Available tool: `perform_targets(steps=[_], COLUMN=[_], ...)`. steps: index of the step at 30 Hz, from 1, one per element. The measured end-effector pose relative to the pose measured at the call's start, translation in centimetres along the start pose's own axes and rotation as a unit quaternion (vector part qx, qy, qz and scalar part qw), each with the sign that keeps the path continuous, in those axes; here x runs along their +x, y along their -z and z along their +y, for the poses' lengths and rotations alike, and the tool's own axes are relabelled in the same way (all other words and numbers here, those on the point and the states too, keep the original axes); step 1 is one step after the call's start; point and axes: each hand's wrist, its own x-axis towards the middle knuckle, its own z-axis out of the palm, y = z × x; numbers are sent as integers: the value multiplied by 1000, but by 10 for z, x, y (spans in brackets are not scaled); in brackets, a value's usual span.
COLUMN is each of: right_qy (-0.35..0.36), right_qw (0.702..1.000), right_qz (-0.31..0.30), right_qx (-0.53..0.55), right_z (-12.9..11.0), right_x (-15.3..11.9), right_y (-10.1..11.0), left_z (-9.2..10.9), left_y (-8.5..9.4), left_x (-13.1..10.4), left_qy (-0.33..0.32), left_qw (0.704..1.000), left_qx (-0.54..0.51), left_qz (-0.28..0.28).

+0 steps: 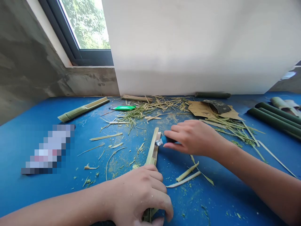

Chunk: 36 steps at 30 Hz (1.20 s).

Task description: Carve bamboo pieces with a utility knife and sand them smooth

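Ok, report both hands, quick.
Left hand: closed around the lower part of the bamboo piece.
Right hand: closed on a blue-handled tool, its metal end at the bamboo's edge.

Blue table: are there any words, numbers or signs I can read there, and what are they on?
None can be read.
Pixelated object: blurred out, so any print is unreadable.
Green cutter: too small to make out any lettering.
Brown cardboard: a small dark mark, unreadable.
Bamboo piece and blue tool: no writing visible.
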Motion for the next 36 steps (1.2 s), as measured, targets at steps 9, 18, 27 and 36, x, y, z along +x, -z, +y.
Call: perform_targets(steps=[9, 18, 27, 36], right_qy=[-188, -290, -223, -134], right_qw=[982, 951, 939, 983], right_qz=[-4, 15, -28, 36], right_qx=[17, 105, 258, 117], right_z=[57, 68, 27, 1], right_x=[-16, -20, -10, -5], right_y=[-22, -21, 1, 1], left_z=[10, -7, -56, -66], left_y=[19, 104, 147, 130], left_x=[-6, -21, 66, 124], left_qy=[440, 453, 211, 114], left_qw=[857, 834, 795, 835], left_qx=[266, 110, -162, -74], left_qz=[27, 296, 546, 534])
